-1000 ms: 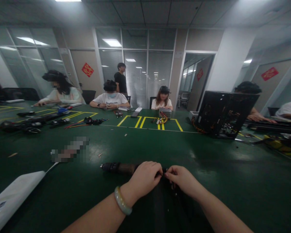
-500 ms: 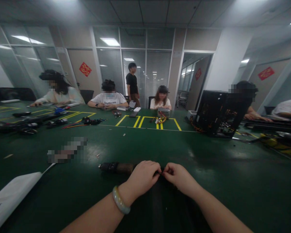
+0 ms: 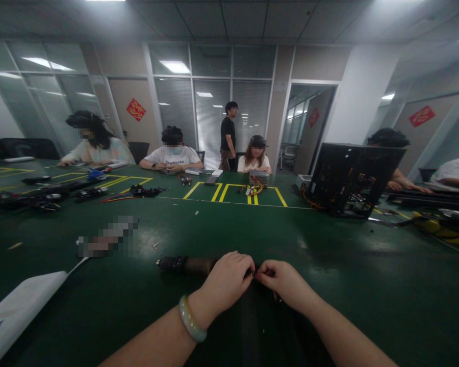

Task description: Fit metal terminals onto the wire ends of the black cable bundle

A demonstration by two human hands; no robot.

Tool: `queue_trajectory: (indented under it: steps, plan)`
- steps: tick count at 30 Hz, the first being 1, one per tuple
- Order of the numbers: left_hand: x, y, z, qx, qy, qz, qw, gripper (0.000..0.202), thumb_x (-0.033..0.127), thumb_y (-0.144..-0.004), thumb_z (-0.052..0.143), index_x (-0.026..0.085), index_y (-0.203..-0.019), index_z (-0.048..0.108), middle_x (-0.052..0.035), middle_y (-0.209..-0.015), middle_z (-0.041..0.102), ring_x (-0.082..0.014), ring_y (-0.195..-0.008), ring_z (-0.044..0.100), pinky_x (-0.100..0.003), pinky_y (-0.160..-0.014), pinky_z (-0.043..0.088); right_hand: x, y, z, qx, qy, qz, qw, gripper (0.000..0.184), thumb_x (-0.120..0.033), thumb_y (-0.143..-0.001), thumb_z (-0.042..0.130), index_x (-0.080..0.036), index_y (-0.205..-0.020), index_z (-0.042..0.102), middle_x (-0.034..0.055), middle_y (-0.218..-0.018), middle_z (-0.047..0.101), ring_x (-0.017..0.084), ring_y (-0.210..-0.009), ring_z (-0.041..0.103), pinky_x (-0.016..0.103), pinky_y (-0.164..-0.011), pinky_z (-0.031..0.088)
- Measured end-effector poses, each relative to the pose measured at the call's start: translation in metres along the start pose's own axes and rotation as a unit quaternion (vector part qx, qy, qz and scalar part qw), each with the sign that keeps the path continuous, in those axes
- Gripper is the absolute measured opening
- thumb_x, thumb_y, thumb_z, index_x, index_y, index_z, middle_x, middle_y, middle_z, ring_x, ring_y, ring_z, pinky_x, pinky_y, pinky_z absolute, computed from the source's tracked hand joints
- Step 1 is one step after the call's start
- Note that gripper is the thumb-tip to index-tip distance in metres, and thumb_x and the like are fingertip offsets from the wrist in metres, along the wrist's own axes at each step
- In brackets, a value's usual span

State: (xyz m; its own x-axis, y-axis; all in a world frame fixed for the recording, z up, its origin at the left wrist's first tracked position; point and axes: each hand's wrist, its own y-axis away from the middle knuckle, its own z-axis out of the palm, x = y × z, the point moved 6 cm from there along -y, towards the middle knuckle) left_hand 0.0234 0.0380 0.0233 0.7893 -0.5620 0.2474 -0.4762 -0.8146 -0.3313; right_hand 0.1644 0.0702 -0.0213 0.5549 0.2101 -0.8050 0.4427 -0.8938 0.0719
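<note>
A dark power drill (image 3: 193,265) lies on the green tabletop, its chuck facing left. My left hand (image 3: 231,278) is in front of the drill and hides its right part. Its fingers are closed and bent toward the right; a tiny shiny bit shows at the fingertips, too small to name. Facing it, my right hand (image 3: 281,280) is closed in a pinch, its fingertips almost meeting those of the left. What it pinches cannot be made out. A dark piece with a small shiny end shows under the right palm. A pale bangle (image 3: 192,319) circles my left wrist.
A white packet (image 3: 26,308) lies at the lower left, near a blurred-out object. A black computer case (image 3: 355,178) stands at the right. Cables (image 3: 137,190) and dark parts lie at the left. Several people sit around the table (image 3: 222,229); one person stands behind.
My hands keep nearly the same place, fingertips close together. A shiny bit now shows between them. The standing person has moved to the right.
</note>
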Motion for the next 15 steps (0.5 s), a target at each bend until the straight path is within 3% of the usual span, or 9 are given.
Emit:
queue_trajectory:
  steps: [4, 11, 15]
  plan:
    - [-0.0024, 0.0011, 0.0006, 0.022, -0.003, 0.001, 1.000, 0.010, 0.019, -0.086, 0.060, 0.021, -0.095, 0.056, -0.0040, -0.124, 0.059, -0.0229, -0.119, 0.051, -0.046, -0.108, 0.032, 0.0024, -0.0012, 0.0009, -0.001, -0.005, 0.000, 1.000, 0.020, -0.036, -0.088, 0.057, -0.017, -0.086, 0.065, -0.0029, -0.067, 0.060, 0.007, -0.044, 0.052, 0.015, -0.039, 0.035]
    - [-0.0009, -0.0002, -0.0003, -0.004, 0.008, -0.013, 1.000, 0.004, 0.019, -0.086, 0.060, 0.021, -0.089, 0.058, -0.0008, -0.093, 0.064, -0.0193, -0.089, 0.059, -0.036, -0.085, 0.044, 0.0029, -0.0005, 0.0001, 0.000, 0.001, 0.004, 1.000, 0.020, -0.035, -0.088, 0.056, -0.018, -0.086, 0.065, -0.0032, -0.065, 0.060, 0.008, -0.043, 0.053, 0.015, -0.038, 0.037]
    - [0.0001, -0.0014, -0.0012, -0.006, 0.004, -0.019, 1.000, 0.002, 0.020, -0.086, 0.059, 0.020, -0.088, 0.059, -0.0010, -0.089, 0.063, -0.0194, -0.087, 0.057, -0.033, -0.078, 0.042, 0.0035, -0.0010, -0.0014, 0.011, 0.009, 0.013, 1.000, 0.017, -0.032, -0.087, 0.057, -0.018, -0.083, 0.065, -0.0039, -0.061, 0.059, 0.008, -0.040, 0.052, 0.015, -0.036, 0.035]
